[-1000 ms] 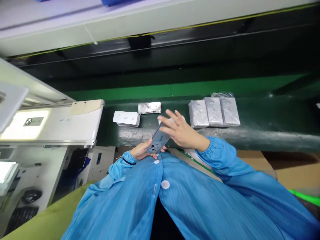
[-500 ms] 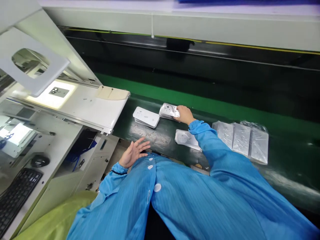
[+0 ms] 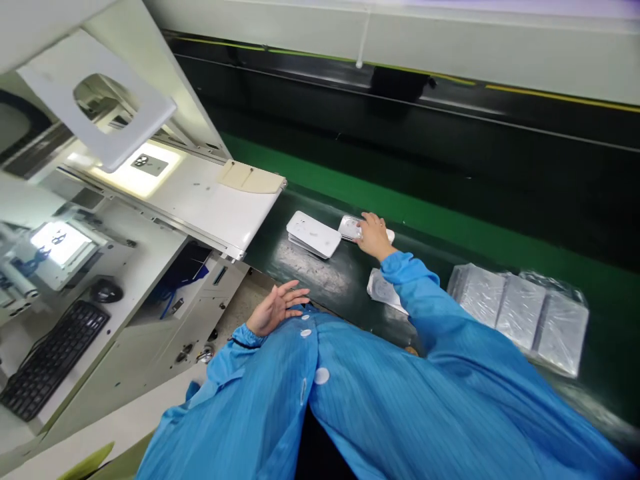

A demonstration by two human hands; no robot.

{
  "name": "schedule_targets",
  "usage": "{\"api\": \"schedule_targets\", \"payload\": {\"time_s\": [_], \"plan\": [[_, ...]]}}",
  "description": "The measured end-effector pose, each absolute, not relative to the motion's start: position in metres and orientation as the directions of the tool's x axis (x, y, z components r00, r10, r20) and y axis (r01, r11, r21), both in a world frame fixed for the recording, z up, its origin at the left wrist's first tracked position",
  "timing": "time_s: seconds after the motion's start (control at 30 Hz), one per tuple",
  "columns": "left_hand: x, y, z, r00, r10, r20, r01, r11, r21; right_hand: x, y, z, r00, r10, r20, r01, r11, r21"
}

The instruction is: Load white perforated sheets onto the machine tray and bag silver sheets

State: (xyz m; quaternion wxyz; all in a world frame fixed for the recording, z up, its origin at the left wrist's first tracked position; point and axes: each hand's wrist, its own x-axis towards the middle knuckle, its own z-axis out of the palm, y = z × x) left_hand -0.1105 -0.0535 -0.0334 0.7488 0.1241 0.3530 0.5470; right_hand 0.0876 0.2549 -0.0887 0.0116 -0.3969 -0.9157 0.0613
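My left hand point(image 3: 277, 308) hangs in front of my blue coat near the belt's edge, palm turned up, fingers stretched out and holding nothing. On the dark green belt, my right hand point(image 3: 375, 237) reaches over a small pile of clear-wrapped phone back panels point(image 3: 350, 227), its fingers bent round a panel. A white panel end shows right of the fingers; the fingertips' exact grip is partly hidden. Just left of it lies a neat stack of white phone back panels point(image 3: 315, 233). A crumpled wrapped piece point(image 3: 383, 290) lies nearer me, partly under my right sleeve.
Several wrapped stacks point(image 3: 520, 313) stand on the belt at right. A white conveyor point(image 3: 220, 210) at left carries a phone back panel point(image 3: 149, 164) on a lit area, below a white frame with a cut-out point(image 3: 120, 87). A keyboard point(image 3: 53, 360) and mouse point(image 3: 107, 291) sit lower left.
My right hand has shifted further over the wrapped pile, and a white panel end now shows beyond it. The view has turned a little; my left hand stays open.
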Motion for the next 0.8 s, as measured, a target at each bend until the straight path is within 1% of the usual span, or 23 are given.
{"api": "schedule_targets", "payload": {"time_s": [0.13,0.23,0.4,0.57,0.8], "plan": [[-0.11,-0.044,-0.038,0.196,0.9,-0.39,-0.706,0.405,0.581,0.033,0.199,-0.084,-0.82,0.568,0.065,0.555,0.818,-0.153],[-0.118,-0.042,-0.039,0.202,0.913,-0.356,-0.702,0.388,0.598,0.012,0.174,-0.09,-0.859,0.506,0.084,0.494,0.86,-0.131],[-0.141,-0.057,-0.044,0.148,0.928,-0.342,-0.728,0.336,0.598,0.013,0.179,-0.096,-0.874,0.479,0.081,0.474,0.877,-0.071],[-0.169,-0.076,-0.053,0.104,0.936,-0.337,-0.752,0.296,0.589,0.016,0.186,-0.091,-0.879,0.461,0.121,0.462,0.887,-0.025],[-0.199,-0.087,-0.065,0.101,0.947,-0.305,-0.777,0.266,0.571,0.008,0.168,-0.09,-0.861,0.471,0.189,0.48,0.878,-0.003]]}}
